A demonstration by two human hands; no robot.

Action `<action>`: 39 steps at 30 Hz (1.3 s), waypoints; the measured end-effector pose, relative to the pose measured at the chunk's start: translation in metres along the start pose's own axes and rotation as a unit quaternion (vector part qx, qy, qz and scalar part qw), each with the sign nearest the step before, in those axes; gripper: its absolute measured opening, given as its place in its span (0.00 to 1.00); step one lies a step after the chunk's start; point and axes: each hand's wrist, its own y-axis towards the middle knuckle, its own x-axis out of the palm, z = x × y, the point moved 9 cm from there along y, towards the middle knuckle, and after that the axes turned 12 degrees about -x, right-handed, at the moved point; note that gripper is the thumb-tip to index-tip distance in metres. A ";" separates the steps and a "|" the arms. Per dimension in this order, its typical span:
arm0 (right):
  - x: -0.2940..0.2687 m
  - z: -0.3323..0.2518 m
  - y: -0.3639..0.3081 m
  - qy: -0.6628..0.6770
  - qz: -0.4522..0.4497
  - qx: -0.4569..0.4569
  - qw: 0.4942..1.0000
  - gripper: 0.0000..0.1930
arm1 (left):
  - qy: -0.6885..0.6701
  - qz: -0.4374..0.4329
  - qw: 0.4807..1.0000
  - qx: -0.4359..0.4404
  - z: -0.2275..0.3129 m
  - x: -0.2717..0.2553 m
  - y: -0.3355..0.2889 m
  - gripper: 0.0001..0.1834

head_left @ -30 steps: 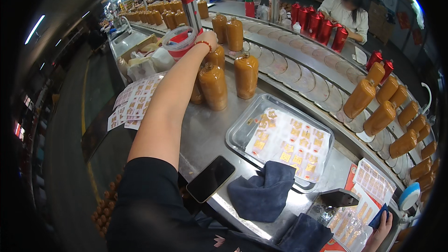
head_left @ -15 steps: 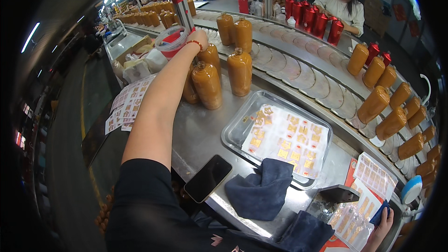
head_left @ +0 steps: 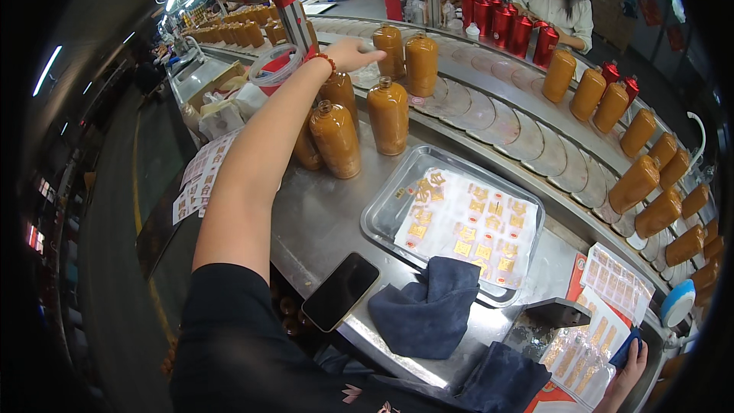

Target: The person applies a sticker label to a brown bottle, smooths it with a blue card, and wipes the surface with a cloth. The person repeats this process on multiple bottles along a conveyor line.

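My left arm stretches to the far side of the steel table. My left hand (head_left: 354, 55) hangs over the belt's near edge, fingers stretched out, touching or almost touching an amber glass bottle (head_left: 389, 53) that stands on the belt. Another amber bottle (head_left: 421, 66) stands just to its right. Below the hand, several more amber bottles (head_left: 335, 140) are grouped on the table. At the lower right, my right hand (head_left: 631, 369) is closed around a bit of dark blue cloth (head_left: 625, 348), beside sheets of gold labels (head_left: 579, 361).
A metal tray (head_left: 372, 218) with a sheet of gold stickers (head_left: 459, 222) lies mid-table. Nearer are a phone (head_left: 341, 291) and dark blue cloths (head_left: 428, 312). Overlapping plates form the curved conveyor (head_left: 516, 134), carrying amber bottles. Across it, a person (head_left: 552, 4) sits behind red bottles (head_left: 501, 27).
My left hand has come up and to the right, away from the grouped bottles. The bottles on the belt have shifted to the right. My right hand stays about where it was.
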 end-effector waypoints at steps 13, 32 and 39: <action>-0.012 0.001 -0.006 0.015 0.006 0.007 1.000 0.06 | 0.081 0.059 0.988 0.117 0.016 0.031 -0.010 0.17; 0.079 -0.027 0.009 -0.035 -0.081 -0.017 0.996 0.13 | 0.284 0.279 0.895 0.200 0.042 0.013 -0.038 0.24; 0.148 -0.012 0.020 -0.030 -0.170 0.043 0.984 0.15 | 0.219 -0.092 0.960 0.148 0.074 0.176 -0.094 0.32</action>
